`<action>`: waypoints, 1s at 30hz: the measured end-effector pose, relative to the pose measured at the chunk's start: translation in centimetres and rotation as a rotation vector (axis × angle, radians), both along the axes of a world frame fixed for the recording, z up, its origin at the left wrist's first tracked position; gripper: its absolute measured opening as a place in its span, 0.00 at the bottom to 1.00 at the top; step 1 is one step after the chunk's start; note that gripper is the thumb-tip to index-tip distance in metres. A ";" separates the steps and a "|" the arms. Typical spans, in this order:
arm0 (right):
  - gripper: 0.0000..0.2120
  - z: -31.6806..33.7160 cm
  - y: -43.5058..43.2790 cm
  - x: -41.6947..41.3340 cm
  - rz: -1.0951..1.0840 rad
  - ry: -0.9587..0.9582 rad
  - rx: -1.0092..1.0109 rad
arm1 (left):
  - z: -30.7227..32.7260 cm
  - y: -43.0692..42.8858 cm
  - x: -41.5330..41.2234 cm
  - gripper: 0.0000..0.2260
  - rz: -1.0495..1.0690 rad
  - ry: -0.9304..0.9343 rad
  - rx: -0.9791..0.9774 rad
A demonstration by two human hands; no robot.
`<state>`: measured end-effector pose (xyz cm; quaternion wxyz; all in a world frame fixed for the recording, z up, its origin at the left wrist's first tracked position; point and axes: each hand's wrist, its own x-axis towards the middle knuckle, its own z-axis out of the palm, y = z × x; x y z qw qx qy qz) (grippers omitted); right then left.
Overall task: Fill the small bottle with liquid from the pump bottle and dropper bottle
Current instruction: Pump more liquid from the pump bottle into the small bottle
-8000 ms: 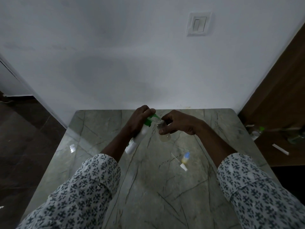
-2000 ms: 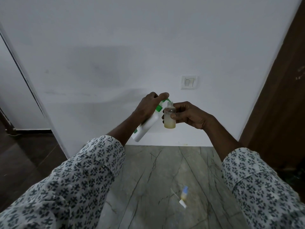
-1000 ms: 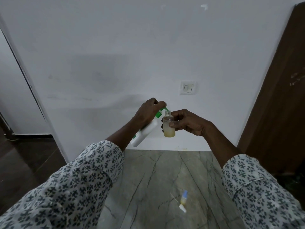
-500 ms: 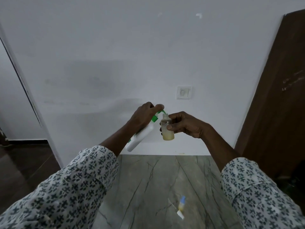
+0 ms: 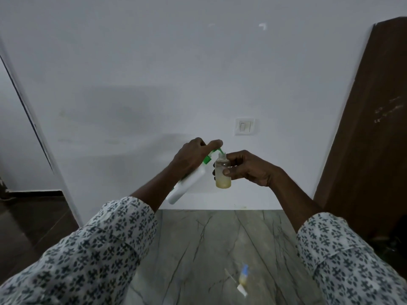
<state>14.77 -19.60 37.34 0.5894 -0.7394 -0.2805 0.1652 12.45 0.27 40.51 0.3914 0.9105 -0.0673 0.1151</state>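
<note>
- The left hand (image 5: 193,156), at the centre of the frame, is gripping a white pump bottle (image 5: 187,186) tilted with its base down-left, and its forefinger is lying along the green pump head.
- The right hand (image 5: 246,168), just right of it, is pinching the small bottle (image 5: 222,172) upright between thumb and fingers; the bottle is clear and is holding pale yellowish liquid at its bottom.
- The green nozzle is meeting the small bottle's open mouth.
- Both patterned sleeves (image 5: 99,249) are filling the lower corners.
- A dropper bottle (image 5: 243,276) with a blue tip is lying on the marble table (image 5: 198,249) at lower centre, well below both hands.
- A wall switch (image 5: 245,126) is sitting above the hands.
</note>
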 end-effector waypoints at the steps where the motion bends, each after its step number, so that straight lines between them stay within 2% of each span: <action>1: 0.22 0.1 0.0 -0.1 0.003 0.004 0.003 | 0.2 -0.1 -0.2 0.27 0.007 0.001 0.001; 4: 0.22 0.1 -0.1 -0.3 0.012 0.026 0.023 | 0.5 -0.4 -0.5 0.28 0.031 -0.009 0.010; 11: 0.22 -0.6 0.2 -0.7 0.019 0.022 0.009 | 0.7 -0.9 -1.2 0.23 0.070 -0.006 0.022; 22: 0.19 -0.1 -0.1 -1.0 0.029 0.040 0.075 | 0.6 -0.7 -1.1 0.29 0.075 -0.024 0.112; 26: 0.20 -0.3 0.1 -1.1 0.032 0.021 0.044 | 0.7 -0.7 -1.4 0.25 0.100 -0.030 0.093; 30: 0.21 -0.3 0.5 -1.3 0.037 0.019 0.041 | 0.9 -0.8 -1.7 0.25 0.094 -0.024 0.075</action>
